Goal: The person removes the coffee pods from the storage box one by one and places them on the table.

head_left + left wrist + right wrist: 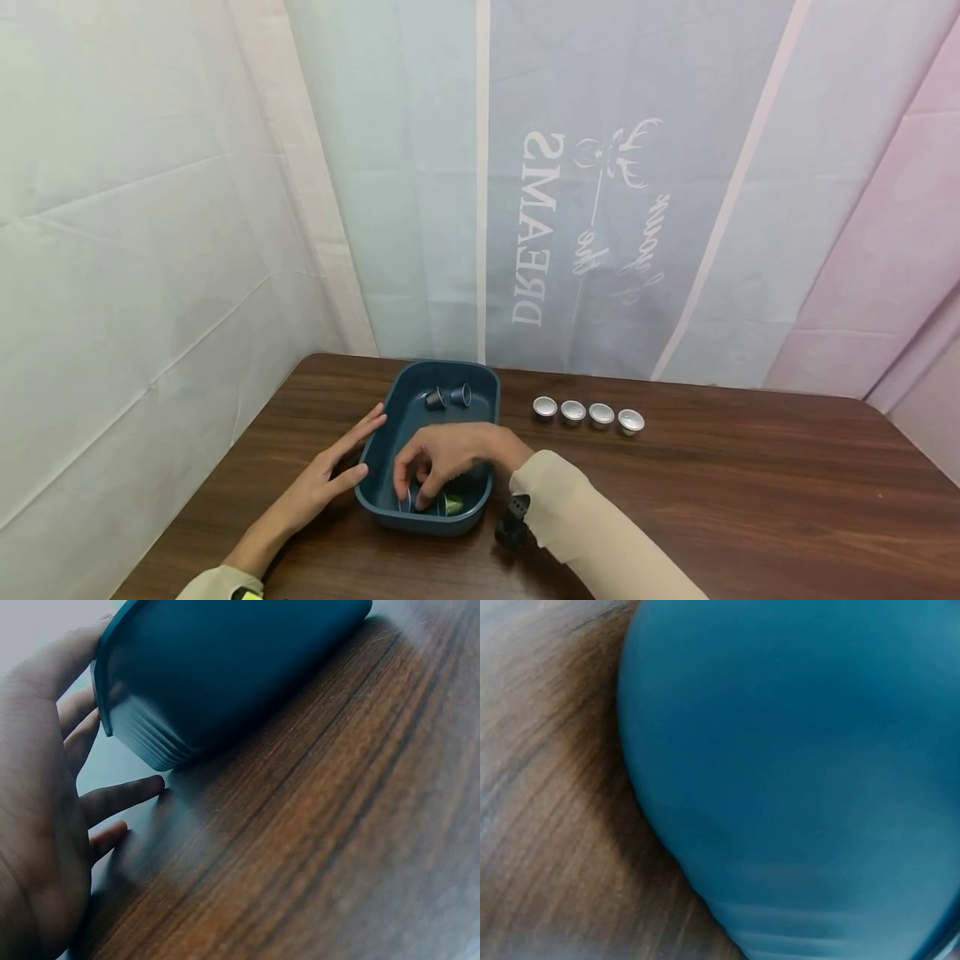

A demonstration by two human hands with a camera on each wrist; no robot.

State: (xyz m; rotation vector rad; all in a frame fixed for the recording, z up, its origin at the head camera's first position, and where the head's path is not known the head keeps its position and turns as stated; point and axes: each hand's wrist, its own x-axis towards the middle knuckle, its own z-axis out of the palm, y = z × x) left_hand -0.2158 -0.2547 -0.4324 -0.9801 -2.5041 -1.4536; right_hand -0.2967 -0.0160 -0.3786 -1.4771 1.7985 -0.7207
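A dark blue plastic bin point(422, 524) stands on the table with several coffee capsules inside. My right hand point(453, 448) reaches down into its near end, thumb and fingers pinching a coffee capsule point(406, 503) partly hidden by them. Beside that lies a green capsule point(453, 505). Two dark capsules, one black point(434, 399) and one blue point(461, 395), lie at the bin's far end. Along the bin's left side rests my left hand point(324, 483), fingers extended; in the left wrist view they touch the outer wall point(225, 660). The right wrist view shows only bin wall point(780, 765) and table.
To the right of the bin, a row of several silver-topped capsules point(573, 412) stands lid up on the brown wood table point(720, 492). Printed fabric point(420, 208) hangs behind the table's back edge, and pale fabric point(135, 250) hangs along the left.
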